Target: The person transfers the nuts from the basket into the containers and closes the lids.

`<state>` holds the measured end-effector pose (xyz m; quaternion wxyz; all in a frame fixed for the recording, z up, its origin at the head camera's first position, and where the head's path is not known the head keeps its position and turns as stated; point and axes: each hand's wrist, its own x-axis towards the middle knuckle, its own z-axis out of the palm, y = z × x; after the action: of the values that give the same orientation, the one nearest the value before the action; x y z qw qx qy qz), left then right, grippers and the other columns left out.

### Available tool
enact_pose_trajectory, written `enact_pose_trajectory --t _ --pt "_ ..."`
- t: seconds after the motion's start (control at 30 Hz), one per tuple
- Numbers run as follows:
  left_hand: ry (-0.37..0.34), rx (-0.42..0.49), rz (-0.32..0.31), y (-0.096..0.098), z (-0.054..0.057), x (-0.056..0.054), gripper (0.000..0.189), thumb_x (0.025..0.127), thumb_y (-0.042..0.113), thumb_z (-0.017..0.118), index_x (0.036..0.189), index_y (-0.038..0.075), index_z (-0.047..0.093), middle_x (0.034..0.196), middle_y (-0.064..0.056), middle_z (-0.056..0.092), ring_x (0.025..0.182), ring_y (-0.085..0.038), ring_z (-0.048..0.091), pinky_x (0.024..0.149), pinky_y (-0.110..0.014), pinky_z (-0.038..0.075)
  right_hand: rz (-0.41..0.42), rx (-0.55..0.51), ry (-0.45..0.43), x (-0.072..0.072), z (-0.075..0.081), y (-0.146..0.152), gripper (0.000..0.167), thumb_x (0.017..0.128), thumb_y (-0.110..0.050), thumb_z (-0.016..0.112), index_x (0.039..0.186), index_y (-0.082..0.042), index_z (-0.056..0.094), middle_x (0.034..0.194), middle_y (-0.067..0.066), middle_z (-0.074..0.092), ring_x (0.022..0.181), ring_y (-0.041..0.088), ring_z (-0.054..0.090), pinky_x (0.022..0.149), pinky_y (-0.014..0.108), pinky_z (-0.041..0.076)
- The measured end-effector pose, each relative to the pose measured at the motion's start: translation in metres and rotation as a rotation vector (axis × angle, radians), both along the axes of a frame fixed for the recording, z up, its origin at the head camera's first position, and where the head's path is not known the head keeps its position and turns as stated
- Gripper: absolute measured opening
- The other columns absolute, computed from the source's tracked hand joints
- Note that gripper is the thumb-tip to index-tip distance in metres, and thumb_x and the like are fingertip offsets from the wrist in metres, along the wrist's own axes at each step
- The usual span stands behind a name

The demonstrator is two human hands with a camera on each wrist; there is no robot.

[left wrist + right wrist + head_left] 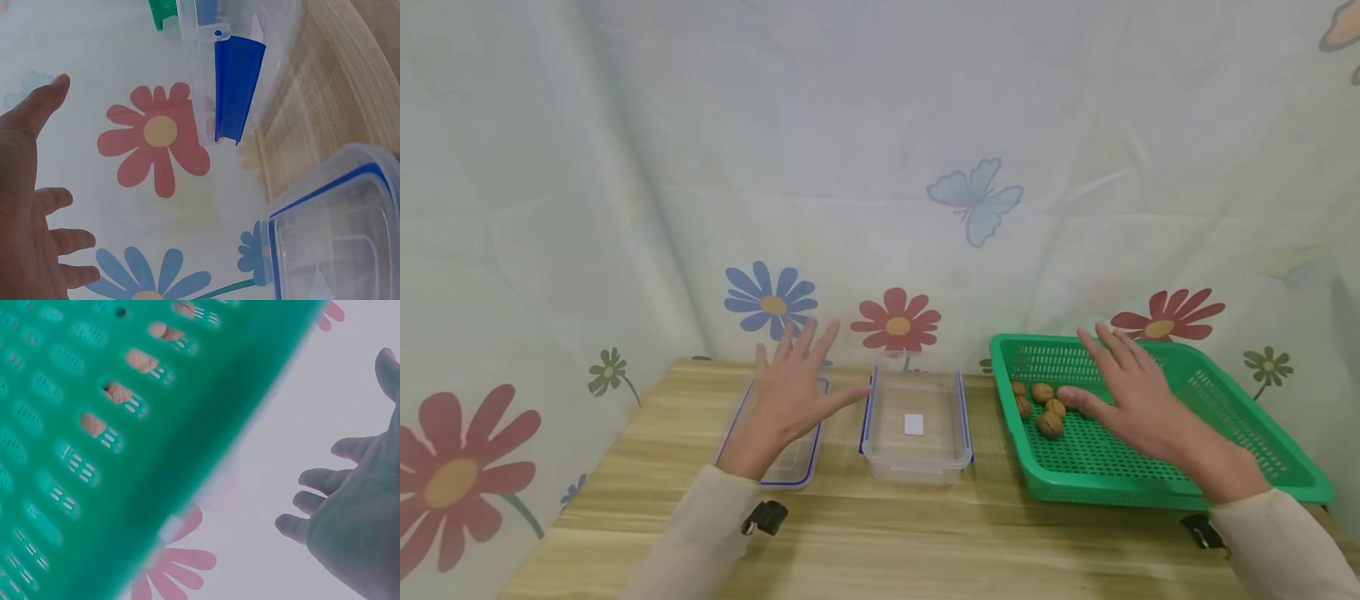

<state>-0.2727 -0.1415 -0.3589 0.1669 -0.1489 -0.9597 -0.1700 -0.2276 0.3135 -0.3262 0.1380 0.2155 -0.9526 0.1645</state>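
My left hand (792, 390) is held with fingers spread above a clear lid with a blue seal (805, 467), holding nothing. Just right of it stands a clear plastic box (917, 467) with blue side clips and a small white label inside. Over the green basket (1075, 487) my right hand (1138, 400) hovers, fingers extended and grasping nothing. Several walnuts (1049, 424) lie at the left side of the basket; the right thumb overlaps part of the group in the head view. In the left wrist view, a blue clip (237, 87) hangs from the box's side.
Everything stands on a wood-grain table (880, 542). A pale curtain (850, 125) printed with flowers and a butterfly hangs right behind it and along the sides. Black straps (766, 517) are at both wrists.
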Motion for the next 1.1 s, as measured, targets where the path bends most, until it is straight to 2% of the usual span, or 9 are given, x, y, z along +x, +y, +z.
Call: enact_pose_trajectory --t 0.23,0.33,0.53,0.67,0.87,1.1 --pt "-0.016 0.144 -0.02 0.01 -0.001 -0.006 0.102 0.088 0.069 0.072 0.168 0.019 0.034 0.172 -0.017 0.027 0.156 -0.049 0.022 0.121 -0.078 0.01 -0.001 -0.072 -0.127 -0.006 0.017 0.011 0.09 0.106 -0.042 0.063 0.168 0.001 0.014 0.169 0.036 0.013 0.153 0.061 0.008 0.116 0.084 0.009" --pt "-0.043 0.236 -0.039 0.012 -0.003 -0.01 0.1 0.088 0.066 0.075 0.167 0.018 0.037 0.171 -0.017 0.03 0.156 -0.044 0.027 0.124 -0.073 0.015 -0.003 -0.096 -0.163 -0.01 0.026 0.017 0.089 0.106 -0.04 0.064 0.169 -0.001 0.015 0.169 0.035 0.015 0.153 0.06 0.011 0.112 0.086 0.015" --pt "-0.113 0.419 -0.068 0.016 -0.008 -0.014 0.098 0.087 0.064 0.077 0.165 0.016 0.041 0.17 -0.014 0.034 0.155 -0.039 0.031 0.123 -0.067 0.027 0.024 -0.121 -0.169 -0.016 0.038 0.029 0.086 0.105 -0.036 0.067 0.168 0.0 0.019 0.167 0.033 0.025 0.15 0.057 0.024 0.109 0.083 0.028" --pt "-0.155 0.485 -0.06 0.019 -0.01 -0.014 0.097 0.088 0.064 0.076 0.165 0.018 0.039 0.17 -0.01 0.035 0.156 -0.035 0.03 0.124 -0.065 0.028 0.036 -0.147 -0.17 -0.021 0.042 0.036 0.084 0.105 -0.032 0.069 0.166 0.003 0.022 0.163 0.035 0.031 0.148 0.057 0.029 0.11 0.082 0.03" --pt "-0.192 0.568 -0.035 0.023 -0.016 -0.017 0.092 0.09 0.057 0.078 0.165 0.02 0.04 0.167 -0.011 0.04 0.153 -0.041 0.034 0.121 -0.068 0.03 0.034 -0.164 -0.191 -0.03 0.045 0.046 0.08 0.105 -0.029 0.068 0.166 0.001 0.025 0.157 0.034 0.042 0.14 0.056 0.043 0.106 0.081 0.035" --pt "-0.207 0.68 -0.046 0.027 -0.023 -0.018 0.088 0.089 0.051 0.081 0.162 0.018 0.045 0.163 -0.014 0.046 0.146 -0.041 0.046 0.114 -0.066 0.042 0.033 -0.155 -0.205 -0.038 0.047 0.052 0.071 0.106 -0.028 0.067 0.163 0.0 0.035 0.15 0.033 0.051 0.13 0.063 0.049 0.098 0.078 0.046"
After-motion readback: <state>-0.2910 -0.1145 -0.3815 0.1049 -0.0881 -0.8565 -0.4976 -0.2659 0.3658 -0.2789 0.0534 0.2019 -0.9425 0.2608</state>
